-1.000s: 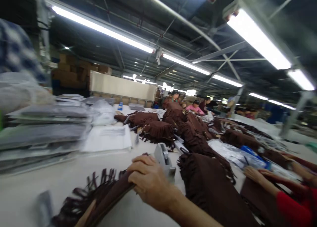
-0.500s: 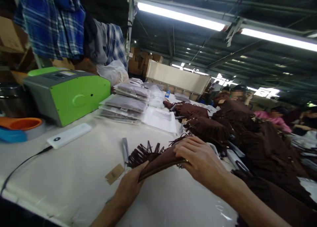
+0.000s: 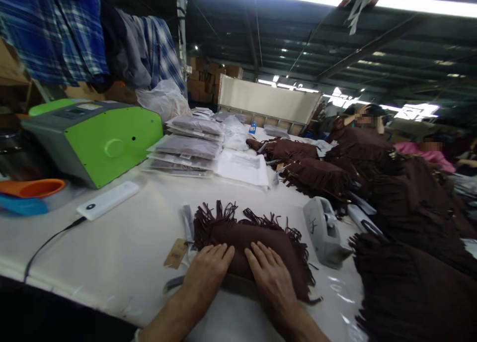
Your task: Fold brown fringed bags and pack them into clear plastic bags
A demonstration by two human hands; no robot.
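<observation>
A dark brown fringed bag (image 3: 246, 232) lies flat on the white table, its fringe spread along the far and right edges. My left hand (image 3: 210, 270) rests on the bag's near left part, fingers stretched out. Beside it, my right hand (image 3: 270, 272) lies on the middle of the bag with its fingers spread. A brown cardboard tag (image 3: 176, 253) sits at the bag's left, by a grey strap end (image 3: 188, 221). Right of the bag stands a grey-white tape dispenser or similar tool (image 3: 324, 232).
More brown fringed bags (image 3: 417, 203) are heaped on the right. Packed flat bags (image 3: 186, 150) are stacked behind. On the left are a green machine (image 3: 119, 140), a white power bank (image 3: 108, 200) with a cable, and an orange tape ring (image 3: 33, 187). People are farther back.
The bag, earlier gripped and tilted between both hands, now lies flat. My hands have opened onto it, the right one moving left and uncovering the grey-white tool. The view has shifted.
</observation>
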